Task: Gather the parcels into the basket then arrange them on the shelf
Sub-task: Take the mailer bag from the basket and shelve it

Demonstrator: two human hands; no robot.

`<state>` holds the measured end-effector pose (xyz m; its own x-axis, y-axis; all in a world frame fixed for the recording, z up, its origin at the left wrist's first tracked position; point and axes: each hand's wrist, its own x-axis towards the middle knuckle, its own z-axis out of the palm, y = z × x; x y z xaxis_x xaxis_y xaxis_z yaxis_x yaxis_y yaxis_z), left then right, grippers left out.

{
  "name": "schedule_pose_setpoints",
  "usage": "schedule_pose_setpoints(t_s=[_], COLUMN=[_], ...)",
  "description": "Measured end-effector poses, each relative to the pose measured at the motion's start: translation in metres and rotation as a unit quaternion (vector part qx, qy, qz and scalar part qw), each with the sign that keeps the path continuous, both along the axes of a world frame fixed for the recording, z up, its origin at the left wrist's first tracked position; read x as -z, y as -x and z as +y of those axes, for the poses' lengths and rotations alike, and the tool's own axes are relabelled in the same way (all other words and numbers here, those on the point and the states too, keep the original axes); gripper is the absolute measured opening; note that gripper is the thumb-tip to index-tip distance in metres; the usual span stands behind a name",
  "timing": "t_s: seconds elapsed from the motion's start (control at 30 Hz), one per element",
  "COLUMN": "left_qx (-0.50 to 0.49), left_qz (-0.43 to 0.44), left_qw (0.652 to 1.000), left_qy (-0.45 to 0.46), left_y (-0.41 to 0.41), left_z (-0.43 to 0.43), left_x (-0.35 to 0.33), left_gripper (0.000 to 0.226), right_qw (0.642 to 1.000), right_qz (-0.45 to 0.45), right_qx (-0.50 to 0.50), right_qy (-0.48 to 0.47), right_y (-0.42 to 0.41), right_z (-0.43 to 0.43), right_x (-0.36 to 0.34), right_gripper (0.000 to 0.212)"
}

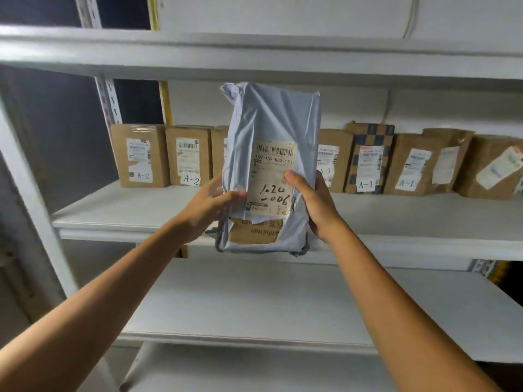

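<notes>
The white shelf (396,216) filled your view. Its middle board carried a row of brown cardboard parcels (140,155) standing upright along the far edge, marked A-2 on the left and A-1 on the right. In front of that row, above the board's near lip and not resting on it, you held the grey plastic-wrapped parcel (271,123) upright. Your right hand (311,205) was clamped on its lower right edge, thumb across the front and fingers hidden behind. Your left hand (209,210) gripped the lower left edge, though blur hid how the fingers lay. The wrap was torn at the bottom, baring a cardboard box (254,232) inside, and the printed label (271,176) faced you.

To place it well, I judge you needed a hand under the torn end so the box could not slip out. You also had to carry the parcel back to the row and stand it label outward. Whether a gap waited there I could not tell, because the parcel hid that stretch.
</notes>
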<state>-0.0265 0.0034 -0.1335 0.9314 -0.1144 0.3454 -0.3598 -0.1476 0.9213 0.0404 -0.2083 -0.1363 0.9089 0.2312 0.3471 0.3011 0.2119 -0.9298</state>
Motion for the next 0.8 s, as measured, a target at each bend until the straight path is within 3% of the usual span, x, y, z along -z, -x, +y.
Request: schedule_pose_setpoints(t_s=[0.1,0.23,0.33,0.43,0.5,0.7,0.8], left_qx=[-0.027,-0.087,-0.112,-0.138,-0.150,-0.218,-0.232], left_qz=[-0.002,-0.008,0.006,0.013,0.013,0.008,-0.001], left_qw=[1.000,0.996,0.994,0.990,0.988,0.976,0.973], left_qy=[-0.006,-0.002,0.015,0.027,0.030,0.008,-0.011], left_y=[-0.010,-0.018,-0.019,-0.021,-0.023,-0.042,-0.047], left_z=[0.015,0.039,0.062,0.087,0.105,0.182,0.222], left_x=[-0.006,-0.010,-0.008,-0.008,-0.008,-0.007,-0.008], left_gripper=[0.064,0.056,0.048,0.041,0.034,0.045,0.046], right_qw=[1.000,0.997,0.992,0.992,0.991,0.988,0.990], right_qz=[-0.009,-0.032,-0.057,-0.050,-0.058,-0.091,-0.090], right_qx=[-0.019,-0.050,-0.082,-0.087,-0.094,-0.112,-0.103], right_qy=[0.012,0.048,0.079,0.072,0.069,0.062,0.040], right_y=[-0.022,-0.054,-0.069,-0.079,-0.083,-0.103,-0.113], right_z=[0.020,0.058,0.091,0.125,0.149,0.224,0.266], right_x=[-0.007,-0.014,-0.013,-0.009,-0.008,-0.008,-0.005], right_gripper=[0.064,0.092,0.077,0.083,0.074,0.050,0.058])
